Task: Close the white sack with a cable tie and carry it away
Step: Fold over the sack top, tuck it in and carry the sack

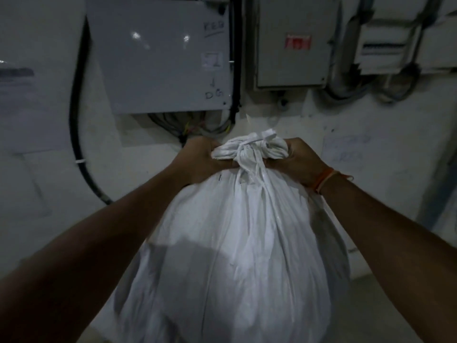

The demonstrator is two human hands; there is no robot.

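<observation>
Crinkled woven-plastic white sack; smooth, glossy grey metal cabinet

Sack bottom cut off; box labels blurred.

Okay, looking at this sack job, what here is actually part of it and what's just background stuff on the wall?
Part of the job:
white sack, its gathered neck bunched and bound at the top
left hand, gripping the neck
right hand, gripping the neck

Just background:
large grey panel
electrical box with red label
black cable
grey conduits
</observation>
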